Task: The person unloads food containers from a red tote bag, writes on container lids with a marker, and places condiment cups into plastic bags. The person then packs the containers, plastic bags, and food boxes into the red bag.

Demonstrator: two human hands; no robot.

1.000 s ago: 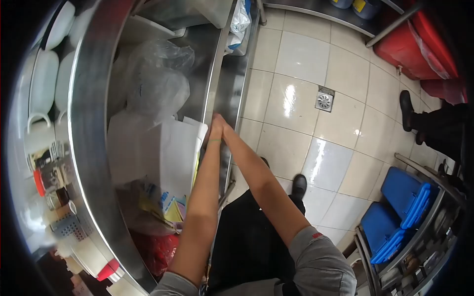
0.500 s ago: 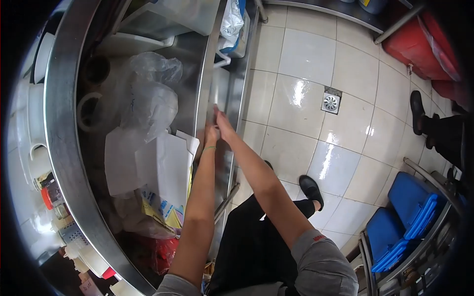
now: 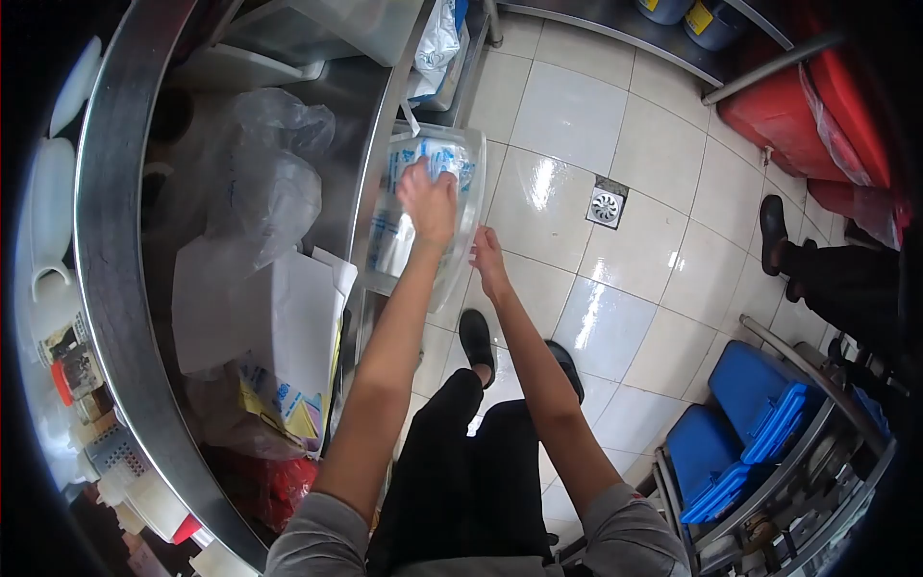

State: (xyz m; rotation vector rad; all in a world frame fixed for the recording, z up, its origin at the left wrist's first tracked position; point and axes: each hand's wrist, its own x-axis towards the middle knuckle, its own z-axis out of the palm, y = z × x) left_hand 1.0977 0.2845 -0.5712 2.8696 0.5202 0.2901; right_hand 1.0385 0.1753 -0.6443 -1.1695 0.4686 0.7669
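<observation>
A clear plastic tub (image 3: 473, 183) juts out from the lower shelf at my left. Inside lie white plastic packets with blue print (image 3: 389, 240). My left hand (image 3: 430, 204) is over the tub, its fingers and thumb apart at the packets; whether the fingertips touch one cannot be made out. Close by the tub's outer side is my right hand (image 3: 489, 260), fingers slightly bent and apart, holding nothing that I can see. Contact between it and the tub wall is unclear.
The steel shelf unit (image 3: 361, 192) holds clear plastic bags (image 3: 288, 192) and a white carton (image 3: 303, 303). Elsewhere are a floor drain (image 3: 607, 206), a red bin (image 3: 784, 120), blue folded seats (image 3: 760, 394) and another person's leg (image 3: 846, 279).
The tub has come out from the shelf, showing the packets. My hands, together at the shelf edge before, have separated: left over the packets, right beyond the tub's outer side.
</observation>
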